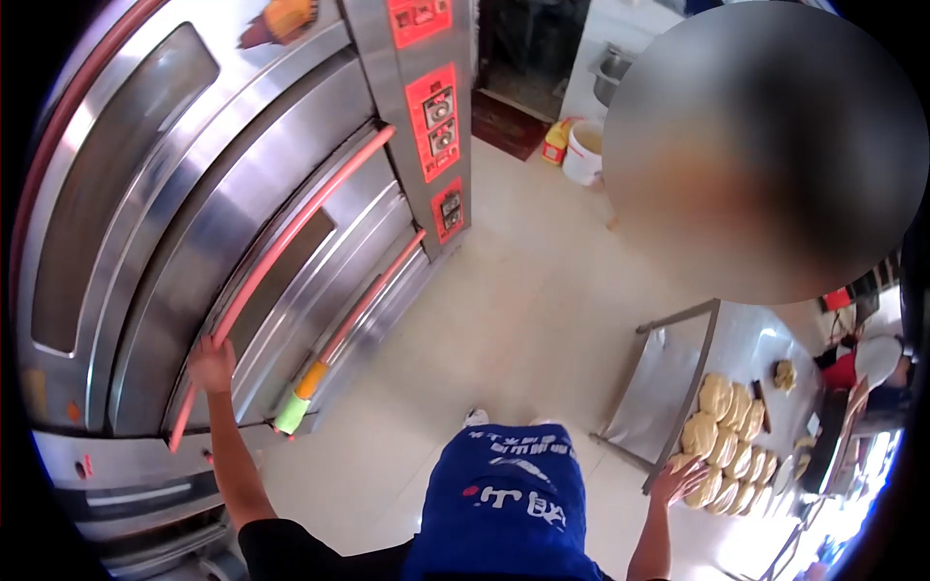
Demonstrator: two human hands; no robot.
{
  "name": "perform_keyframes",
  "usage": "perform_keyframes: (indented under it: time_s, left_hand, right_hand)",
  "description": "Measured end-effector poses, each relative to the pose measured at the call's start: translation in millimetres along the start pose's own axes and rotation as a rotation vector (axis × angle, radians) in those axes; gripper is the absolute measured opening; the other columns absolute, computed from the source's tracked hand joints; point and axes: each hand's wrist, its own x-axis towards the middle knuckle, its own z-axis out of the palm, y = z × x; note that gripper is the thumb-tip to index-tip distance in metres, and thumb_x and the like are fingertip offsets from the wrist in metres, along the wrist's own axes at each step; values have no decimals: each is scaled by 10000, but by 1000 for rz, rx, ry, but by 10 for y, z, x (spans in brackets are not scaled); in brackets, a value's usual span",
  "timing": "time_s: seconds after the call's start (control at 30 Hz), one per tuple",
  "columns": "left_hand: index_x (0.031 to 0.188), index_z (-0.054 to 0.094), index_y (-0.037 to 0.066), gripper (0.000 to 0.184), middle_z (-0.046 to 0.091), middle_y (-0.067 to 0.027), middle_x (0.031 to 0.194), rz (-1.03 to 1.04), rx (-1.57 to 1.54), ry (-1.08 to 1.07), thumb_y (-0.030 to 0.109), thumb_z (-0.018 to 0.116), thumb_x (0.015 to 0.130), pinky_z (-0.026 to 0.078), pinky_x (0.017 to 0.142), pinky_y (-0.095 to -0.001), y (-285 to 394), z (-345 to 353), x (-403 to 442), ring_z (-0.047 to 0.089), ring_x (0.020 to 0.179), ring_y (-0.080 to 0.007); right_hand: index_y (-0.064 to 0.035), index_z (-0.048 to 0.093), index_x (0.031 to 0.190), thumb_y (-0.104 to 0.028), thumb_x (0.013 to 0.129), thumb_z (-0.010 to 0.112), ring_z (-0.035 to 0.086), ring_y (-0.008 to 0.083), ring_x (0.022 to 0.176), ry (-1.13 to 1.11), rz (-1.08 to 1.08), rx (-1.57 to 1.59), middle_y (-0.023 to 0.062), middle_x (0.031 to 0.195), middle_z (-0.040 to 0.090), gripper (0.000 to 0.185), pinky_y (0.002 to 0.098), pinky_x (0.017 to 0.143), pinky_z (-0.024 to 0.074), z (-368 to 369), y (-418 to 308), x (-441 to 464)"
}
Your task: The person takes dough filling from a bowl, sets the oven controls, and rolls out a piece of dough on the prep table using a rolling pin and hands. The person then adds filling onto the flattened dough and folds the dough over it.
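Observation:
My left hand (pixel 212 365) is wrapped round the lower part of a long red oven handle (pixel 281 247) on the middle door of a steel deck oven (pixel 232 165). That door appears closed. Over on the right, my right hand (pixel 678 481) has its fingers spread at the near edge of a steel table (pixel 780 339). It is beside, and perhaps touching, several pale dough pieces (pixel 722 445) set close together in rows. A thin dark stick (pixel 764 407) lies behind the dough, and a smaller lump (pixel 786 375) sits farther back.
A lower red handle (pixel 373 300) has yellow and green wrapping at its end. Red control panels (pixel 441 126) run up the oven's side. A white bucket (pixel 583 153) and a yellow container (pixel 555 142) stand on the tiled floor. A large blurred patch hides the upper right.

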Motion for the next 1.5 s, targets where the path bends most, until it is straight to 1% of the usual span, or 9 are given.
perform_keyframes:
  time_s: [0.1,0.27,0.6,0.63,0.73,0.87,0.93,1.27,1.5]
  left_hand:
    - [1118,654,51,315,698,-193,1054,150,-189,94,294,773,957,556,860,-545,28,-156,-9,687,985,-415]
    - [1543,476,-51,566,553,-274,1486,138,-257,395,162,677,1059,401,1192,-596,1207,-630,-373,501,1417,-477]
    - [1572,403,-93,715,606,-328,1361,-443,-980,-545,172,687,973,491,1111,-557,5174,123,-1830,617,1269,-480]
    - [1500,510,-65,606,652,-305,1275,140,-659,-273,178,697,977,516,1070,-553,5363,773,-1896,644,1199,-468]
    - [1442,578,-26,610,656,-273,1336,648,-1114,-651,236,780,929,506,1081,-529,6288,386,-1147,622,1246,-474]
    - [1237,752,55,417,768,-206,1161,779,-921,-842,388,734,987,553,943,-495,6763,548,-316,716,1056,-370]
    - [1109,793,38,482,801,-124,967,234,-1020,-1212,502,682,1043,584,837,-421,6950,44,302,760,880,-249]
    - [1001,723,81,302,756,-39,856,-479,-1833,-713,379,753,1037,586,676,-272,7092,276,1873,717,750,-125]
    - [1375,649,49,528,718,-130,1311,-869,-2189,-581,419,773,1018,546,1097,-396,6563,896,3079,697,1190,-240]
  right_hand:
    - [-154,83,1763,-533,1103,473,137,492,1648,300,10,123,275,1801,52,856,629,1306,198,153,28,95]
    - [-85,63,1751,-555,1128,389,140,482,1643,-476,309,-252,285,1790,98,846,600,1318,165,466,-251,262]
    - [6,220,1706,-516,1094,491,81,445,1663,19,610,337,277,1786,147,849,581,1333,60,104,-429,561]
    - [21,232,1699,-532,1101,477,107,456,1657,129,536,388,289,1780,158,851,592,1330,83,102,-496,815]
    - [16,244,1695,-514,1135,456,241,489,1607,213,370,479,321,1756,192,801,618,1301,190,623,-539,1262]
    - [-87,281,1712,-673,1114,349,354,513,1563,274,610,272,353,1707,292,839,637,1190,395,745,-671,1646]
    - [-127,284,1712,-712,1090,364,361,495,1566,249,599,231,362,1709,263,858,629,1195,404,892,-600,1637]
    - [-129,347,1680,-691,1088,423,379,510,1543,314,521,323,351,1714,257,820,649,1142,442,525,-1251,2377]
    - [-127,368,1668,-670,1090,454,390,516,1531,380,350,390,349,1711,264,798,652,1129,451,354,-1526,2815]
